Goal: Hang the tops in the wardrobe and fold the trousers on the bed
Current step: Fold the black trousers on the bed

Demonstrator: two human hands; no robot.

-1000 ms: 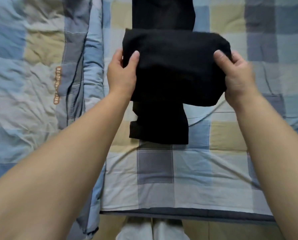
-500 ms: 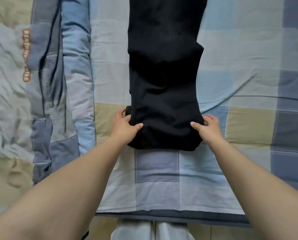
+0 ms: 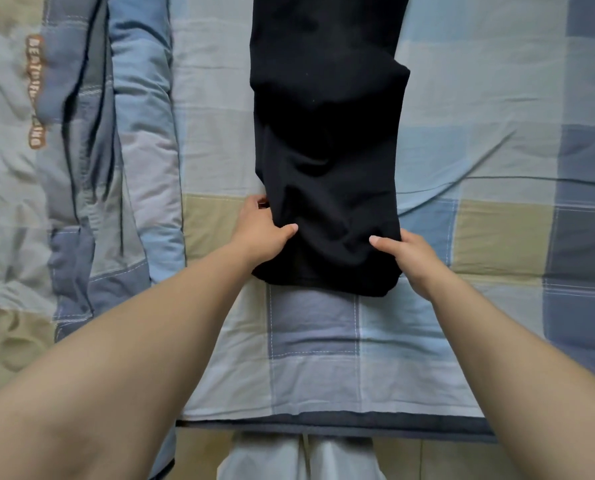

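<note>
Both thumbs lie on top of the cloth while the curled fingers tuck under it: the left hand point(image 3: 258, 233) pinches the near left edge of the black trousers point(image 3: 327, 161), the right hand point(image 3: 410, 258) the near right corner. The trousers lie lengthwise on the checked bed cover point(image 3: 496, 168), running toward twelve o'clock. They look part-folded, with at least one more fold likely left. A rumpled quilt point(image 3: 81, 150) lies at nine o'clock. No tops or wardrobe show.

Trousers point(image 3: 327, 150) lie on the bed point(image 3: 496, 133) (quilt point(image 3: 81, 133) bunched at left).
</note>
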